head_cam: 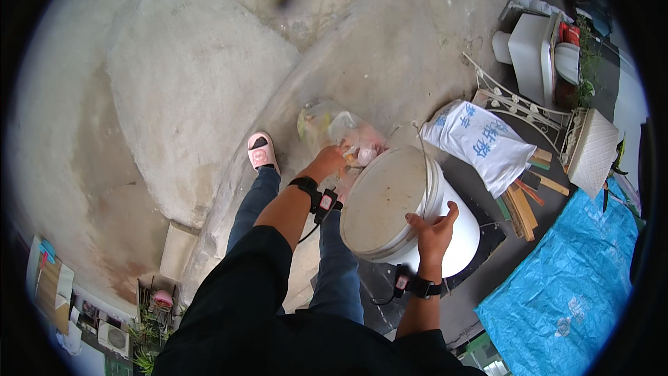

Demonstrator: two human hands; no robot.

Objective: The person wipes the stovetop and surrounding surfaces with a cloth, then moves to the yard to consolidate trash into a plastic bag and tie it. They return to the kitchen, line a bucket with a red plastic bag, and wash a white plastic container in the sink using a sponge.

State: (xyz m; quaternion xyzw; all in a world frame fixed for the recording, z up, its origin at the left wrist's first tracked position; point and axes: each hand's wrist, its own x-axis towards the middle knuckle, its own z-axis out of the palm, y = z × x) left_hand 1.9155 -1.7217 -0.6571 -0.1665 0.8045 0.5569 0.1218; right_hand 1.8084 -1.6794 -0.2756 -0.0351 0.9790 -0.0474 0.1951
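A clear plastic bag point(321, 125) with mixed scraps inside hangs or lies in front of my legs; I cannot tell which. My left hand point(330, 161) grips the bag near its top, close to the bucket's edge. A white plastic bucket point(462, 230) with a stained, pale round lid point(386, 198) leans towards the bag. My right hand point(436, 227) holds the bucket's near right side, thumb at the lid's rim and fingers spread along the wall. A thin wire handle point(425, 167) crosses over the lid's far edge.
A white woven sack point(480, 141) bearing writing lies beyond the bucket, beside wood offcuts point(519, 209). A blue tarpaulin point(561, 282) covers the right side. Farther off stand a white metal rack point(522, 104) and planters point(592, 151). Concrete floor point(198, 73) extends ahead, with a raised seam.
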